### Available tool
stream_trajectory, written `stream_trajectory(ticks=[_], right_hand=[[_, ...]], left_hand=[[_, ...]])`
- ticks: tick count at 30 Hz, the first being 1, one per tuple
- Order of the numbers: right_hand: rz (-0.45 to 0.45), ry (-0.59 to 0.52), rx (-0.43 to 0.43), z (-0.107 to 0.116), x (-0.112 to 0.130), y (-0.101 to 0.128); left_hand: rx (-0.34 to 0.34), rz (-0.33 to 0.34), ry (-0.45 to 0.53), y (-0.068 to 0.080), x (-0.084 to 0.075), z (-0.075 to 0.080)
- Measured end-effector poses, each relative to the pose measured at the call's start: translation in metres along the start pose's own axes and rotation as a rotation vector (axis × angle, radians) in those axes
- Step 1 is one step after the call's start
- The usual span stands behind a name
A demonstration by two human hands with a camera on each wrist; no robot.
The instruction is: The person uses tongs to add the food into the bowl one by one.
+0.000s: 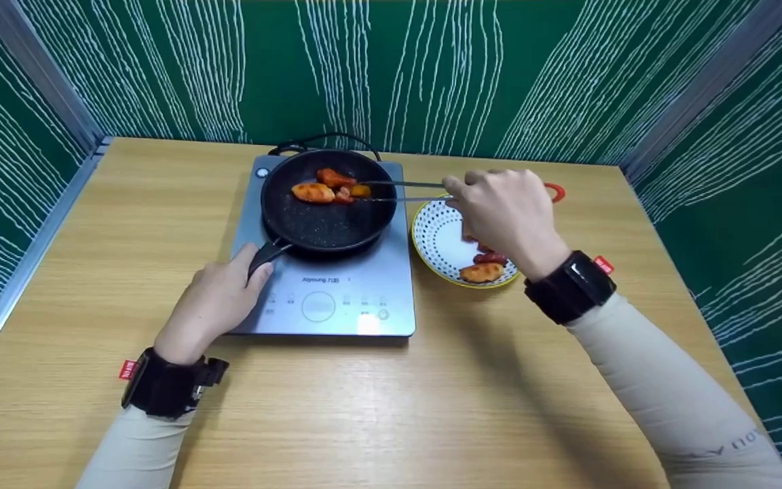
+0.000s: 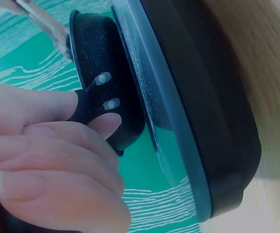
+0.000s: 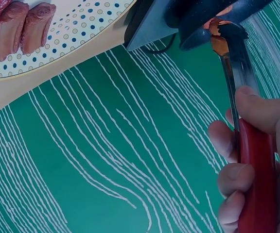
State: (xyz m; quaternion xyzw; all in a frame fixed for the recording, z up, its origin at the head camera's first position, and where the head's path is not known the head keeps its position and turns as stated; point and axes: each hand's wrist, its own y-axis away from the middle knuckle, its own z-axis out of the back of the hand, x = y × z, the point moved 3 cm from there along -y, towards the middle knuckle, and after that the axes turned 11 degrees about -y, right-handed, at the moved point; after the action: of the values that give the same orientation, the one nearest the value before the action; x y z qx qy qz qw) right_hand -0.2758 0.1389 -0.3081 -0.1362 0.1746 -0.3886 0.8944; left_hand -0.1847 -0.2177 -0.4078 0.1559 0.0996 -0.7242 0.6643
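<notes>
- Holding: my left hand grips the black handle of the frying pan; fingers curled round the handle, thumb along its top, as the left wrist view shows.
- Frying pan: dark, speckled, seated on the grey induction cooker. Handle points toward me and to my left, projecting past the pan rim into my left fingers.
- Tongs: metal arms, red grip. My right hand holds them; fingers wrapped round the red grip, thumb on top. Arms reach leftward from the hand over the pan rim.
- Tong tips: closed on a small orange piece of food inside the pan, at its far side. The piece lies well clear of my right fingers, at the opposite end of the tongs.
- Other pan contents: a larger orange-brown piece to the left of the tips, a reddish piece behind them.
- Plate: white, dotted, yellow rim, on the table just right of the cooker, under my right hand. It carries a browned piece and sausage pieces; part of the contents is hidden by the hand.
- Cooker cable: black, looped behind the pan.
- Surround: green walls with white wavy lines on three sides.
- Both wrists carry black strapped units.
</notes>
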Motion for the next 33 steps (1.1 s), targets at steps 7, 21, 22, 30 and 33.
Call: stream_trajectory(ticks=[7, 21, 22, 30, 33], right_hand=[[0.004, 0.130, 0.062, -0.005, 0.004, -0.007], [-0.017, 0.158, 0.115, 0.002, 0.016, -0.018], [-0.019, 0.146, 0.115, 0.003, 0.016, -0.019], [-0.034, 0.064, 0.105, 0.011, 0.014, -0.015], [-0.040, 0.053, 0.095, 0.012, 0.015, -0.015]], left_hand=[[-0.019, -0.007, -0.011, 0.000, 0.000, 0.001], [-0.031, -0.016, -0.002, 0.001, 0.000, 0.001], [-0.029, -0.015, -0.001, 0.001, 0.000, 0.002], [-0.021, -0.005, -0.012, 0.000, 0.000, 0.001], [-0.014, 0.002, -0.014, 0.000, 0.000, 0.000]])
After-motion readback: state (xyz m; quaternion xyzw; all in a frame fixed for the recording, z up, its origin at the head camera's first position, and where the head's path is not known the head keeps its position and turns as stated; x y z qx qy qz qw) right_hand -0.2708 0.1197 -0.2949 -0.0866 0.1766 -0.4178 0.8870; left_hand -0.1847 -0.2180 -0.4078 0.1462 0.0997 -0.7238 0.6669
